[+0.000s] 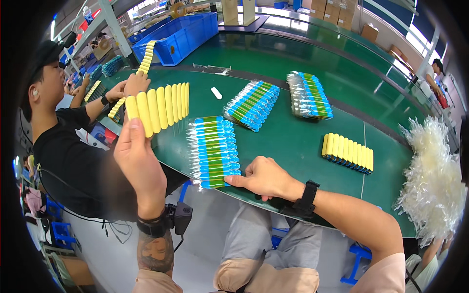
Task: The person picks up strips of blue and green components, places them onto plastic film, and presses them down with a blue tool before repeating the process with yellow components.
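Raised at the left, my left hand (139,163) is closed, with thumb and fingers pinching the near end of a fanned row of yellow round-ended strips (166,107). My right hand (266,178) rests by the table's near edge. Its fingers are curled, and its thumb presses the near corner of a row of clear-wrapped blue-and-green packets (213,151); the fingertips are partly hidden. Farther back lie two more such packet bundles, one in the middle (251,105) and one to its right (310,95). A block of yellow-topped strips (348,152) sits beyond my right forearm.
A loose white oblong piece (216,93) lies on the green table (288,146). At the right edge is a heap of clear plastic sleeves (430,180). A blue bin (178,36) stands at the back left. Close on my left, a co-worker (73,161) handles yellow strips.
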A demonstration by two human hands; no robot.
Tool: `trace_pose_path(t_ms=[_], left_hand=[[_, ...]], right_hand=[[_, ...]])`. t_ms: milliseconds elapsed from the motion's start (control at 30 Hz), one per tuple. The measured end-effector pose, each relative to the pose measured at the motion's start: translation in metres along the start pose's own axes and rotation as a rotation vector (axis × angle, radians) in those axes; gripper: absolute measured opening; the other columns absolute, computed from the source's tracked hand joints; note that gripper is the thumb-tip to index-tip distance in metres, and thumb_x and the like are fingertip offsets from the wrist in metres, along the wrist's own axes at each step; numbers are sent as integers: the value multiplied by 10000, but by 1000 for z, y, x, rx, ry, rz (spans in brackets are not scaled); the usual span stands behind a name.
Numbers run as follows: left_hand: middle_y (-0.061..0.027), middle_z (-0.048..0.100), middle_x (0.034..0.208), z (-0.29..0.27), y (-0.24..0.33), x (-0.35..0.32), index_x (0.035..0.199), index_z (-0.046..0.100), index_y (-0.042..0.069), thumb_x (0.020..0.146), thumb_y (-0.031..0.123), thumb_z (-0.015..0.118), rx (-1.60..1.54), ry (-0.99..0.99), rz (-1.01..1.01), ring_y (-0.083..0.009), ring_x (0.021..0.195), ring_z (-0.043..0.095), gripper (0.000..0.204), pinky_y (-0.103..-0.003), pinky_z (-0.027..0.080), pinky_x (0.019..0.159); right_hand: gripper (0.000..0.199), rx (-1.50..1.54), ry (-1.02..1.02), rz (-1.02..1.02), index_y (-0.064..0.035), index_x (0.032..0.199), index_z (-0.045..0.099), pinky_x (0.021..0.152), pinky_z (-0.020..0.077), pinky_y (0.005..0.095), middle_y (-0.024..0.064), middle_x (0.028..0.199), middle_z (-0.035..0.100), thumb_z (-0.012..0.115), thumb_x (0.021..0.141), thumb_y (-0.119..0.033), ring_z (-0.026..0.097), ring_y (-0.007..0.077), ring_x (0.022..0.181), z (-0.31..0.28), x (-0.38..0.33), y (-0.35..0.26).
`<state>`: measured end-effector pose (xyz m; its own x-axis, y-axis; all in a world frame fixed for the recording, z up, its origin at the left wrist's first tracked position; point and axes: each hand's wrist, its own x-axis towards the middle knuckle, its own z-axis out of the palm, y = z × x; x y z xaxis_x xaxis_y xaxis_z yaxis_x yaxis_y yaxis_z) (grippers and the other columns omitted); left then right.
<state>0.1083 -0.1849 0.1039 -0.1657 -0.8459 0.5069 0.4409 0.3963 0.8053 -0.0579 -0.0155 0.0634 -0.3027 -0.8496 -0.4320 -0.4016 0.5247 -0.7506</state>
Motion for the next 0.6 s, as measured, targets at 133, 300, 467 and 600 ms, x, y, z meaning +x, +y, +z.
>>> trace_pose_path(t_ms=[133,300,467,600], left_hand=[[-118,678,1120,-1,-14,0,1159,629,-110,1073,202,488,-22,-85,-50,-139,1007,635,353,-294,491,929],[-103,685,1109,-1,-18,3,1171,631,-86,1074,230,494,18,-151,-113,-140,1010,643,357,-306,499,931],[-103,680,1130,-1,-20,11,1188,619,-76,1076,228,484,34,-200,-118,-138,1017,643,351,-304,503,911],[-86,652,1208,-16,-4,33,1282,560,-11,1067,219,476,-187,-8,-103,-169,1040,636,325,-326,499,889]], right_hand=[[536,36,75,-75,-9,597,623,454,497,346,94,525,603,718,847,-473,589,195,409,3,-3,-1],[468,-544,499,-834,-13,1034,671,928,499,490,164,1168,662,750,811,-417,627,319,1119,7,1,-1],[763,-732,444,-887,-12,1332,557,1136,323,593,194,1359,548,656,823,-572,492,393,1317,24,32,2],[770,-714,344,-800,-4,1319,566,1117,340,610,193,1368,543,669,810,-573,495,389,1317,25,34,-1]])
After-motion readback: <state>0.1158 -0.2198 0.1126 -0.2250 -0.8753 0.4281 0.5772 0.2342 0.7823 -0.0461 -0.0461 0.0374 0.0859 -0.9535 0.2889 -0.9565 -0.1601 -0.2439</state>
